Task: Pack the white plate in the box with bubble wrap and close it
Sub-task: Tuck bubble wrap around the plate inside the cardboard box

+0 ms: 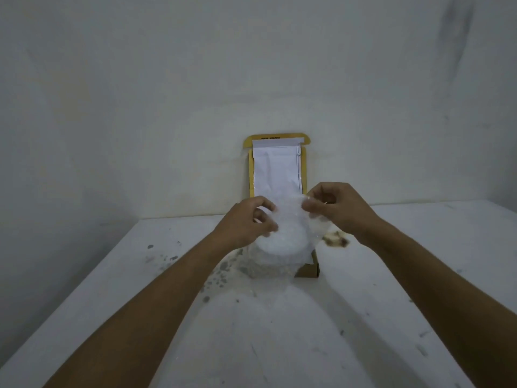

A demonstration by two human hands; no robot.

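A white round plate lies over the open cardboard box, with clear bubble wrap draped above and around it. My left hand pinches the wrap's left edge. At the upper right corner of the wrap, my right hand pinches it between thumb and fingers. The box's lid, yellow-edged with a white inner face, stands upright against the wall behind the hands. Most of the box body is hidden by the wrap and plate.
The box sits on a white table flecked with dark spots, close to the back wall. A brown stain marks the tabletop just right of the box. The table's left edge runs diagonally at lower left.
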